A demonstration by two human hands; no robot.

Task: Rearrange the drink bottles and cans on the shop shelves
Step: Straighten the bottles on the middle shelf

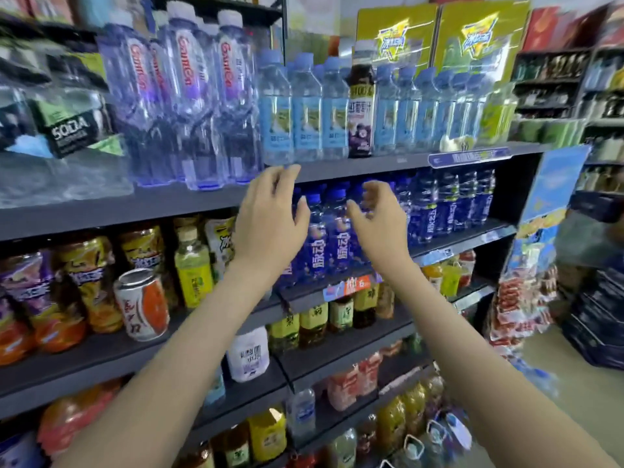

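Note:
Both my hands are raised in front of the shelf of dark blue drink bottles (341, 231). My left hand (270, 217) has relaxed, spread fingers, and its fingertips reach the edge of the shelf above. My right hand (378, 217) is loosely curved and holds nothing. On the top shelf stands a row of light blue water bottles (305, 109), with one dark grape juice bottle (362, 103) among them. Tall clear water bottles (189, 96) stand to their left.
Yellow and orange drink bottles (192, 268) and a white and orange can (143, 305) fill the left shelf below. Lower shelves hold tea bottles (314, 325) and a white bottle (248, 354). An aisle floor (540, 383) opens at right, beside snack racks.

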